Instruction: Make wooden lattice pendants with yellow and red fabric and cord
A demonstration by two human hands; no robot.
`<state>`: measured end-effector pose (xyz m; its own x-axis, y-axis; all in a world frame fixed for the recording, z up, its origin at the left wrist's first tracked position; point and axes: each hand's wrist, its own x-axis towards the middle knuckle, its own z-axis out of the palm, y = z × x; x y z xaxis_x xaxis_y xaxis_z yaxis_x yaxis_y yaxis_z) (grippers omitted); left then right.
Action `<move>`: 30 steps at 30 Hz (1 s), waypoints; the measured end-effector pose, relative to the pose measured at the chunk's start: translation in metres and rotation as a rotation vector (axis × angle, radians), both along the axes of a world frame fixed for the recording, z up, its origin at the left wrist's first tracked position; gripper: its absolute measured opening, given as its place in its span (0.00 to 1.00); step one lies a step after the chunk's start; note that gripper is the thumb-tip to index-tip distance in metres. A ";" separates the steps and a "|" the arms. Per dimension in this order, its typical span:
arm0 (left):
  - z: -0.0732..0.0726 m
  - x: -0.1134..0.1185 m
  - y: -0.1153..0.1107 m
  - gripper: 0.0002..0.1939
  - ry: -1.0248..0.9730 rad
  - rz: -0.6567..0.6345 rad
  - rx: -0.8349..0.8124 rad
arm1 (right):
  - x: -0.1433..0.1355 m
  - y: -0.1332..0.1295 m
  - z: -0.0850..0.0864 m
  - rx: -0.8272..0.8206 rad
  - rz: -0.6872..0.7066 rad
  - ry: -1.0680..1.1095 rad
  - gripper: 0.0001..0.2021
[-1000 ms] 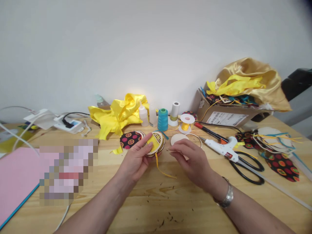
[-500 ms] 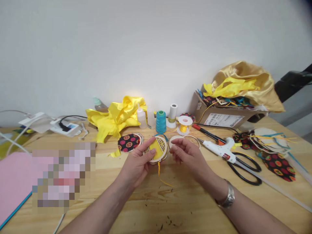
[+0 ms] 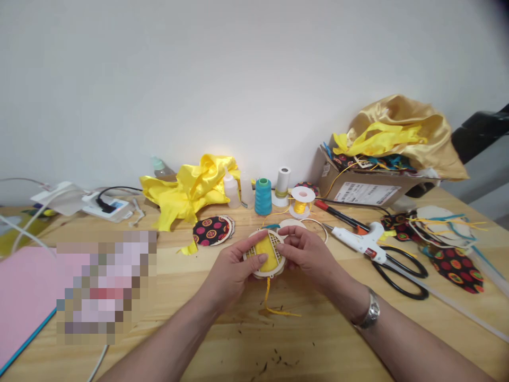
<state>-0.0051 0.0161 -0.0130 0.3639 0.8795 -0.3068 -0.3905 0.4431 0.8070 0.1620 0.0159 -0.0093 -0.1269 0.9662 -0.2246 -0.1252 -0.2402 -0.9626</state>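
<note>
Between my two hands is a round wooden ornament point(image 3: 265, 253) with lattice cut-outs at its sides and yellow fabric in the middle. My left hand point(image 3: 236, 268) grips its left side, thumb across the front. On the right rim, my right hand point(image 3: 304, 249) pinches the edge with thumb and fingertips. A yellow cord point(image 3: 269, 297) hangs from the ornament's lower edge onto the table. Just behind lie a pale disc point(image 3: 292, 226) and a thin wooden ring point(image 3: 321, 227). The ornament's back is hidden.
A glue gun point(image 3: 358, 241) lies over black-handled scissors point(image 3: 405, 289) at right. Thread spools point(image 3: 263, 197), a bottle point(image 3: 230, 190) and yellow fabric point(image 3: 186, 193) stand behind. A cardboard box point(image 3: 358, 185) holds fabric. Patterned fabric circles point(image 3: 212, 231) and a power strip point(image 3: 109, 209) are left.
My left hand has brought the ornament slightly right and toward me. My right hand, previously apart from it, now grips its right rim. The yellow cord swung along with it.
</note>
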 end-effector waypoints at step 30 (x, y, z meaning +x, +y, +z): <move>0.004 -0.011 0.004 0.18 0.115 -0.139 0.064 | 0.004 0.001 0.004 -0.033 -0.122 0.078 0.19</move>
<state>-0.0164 0.0201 -0.0086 0.4493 0.8420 -0.2985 -0.2325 0.4328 0.8710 0.1660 0.0173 -0.0057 -0.0276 0.9677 -0.2505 -0.2290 -0.2500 -0.9408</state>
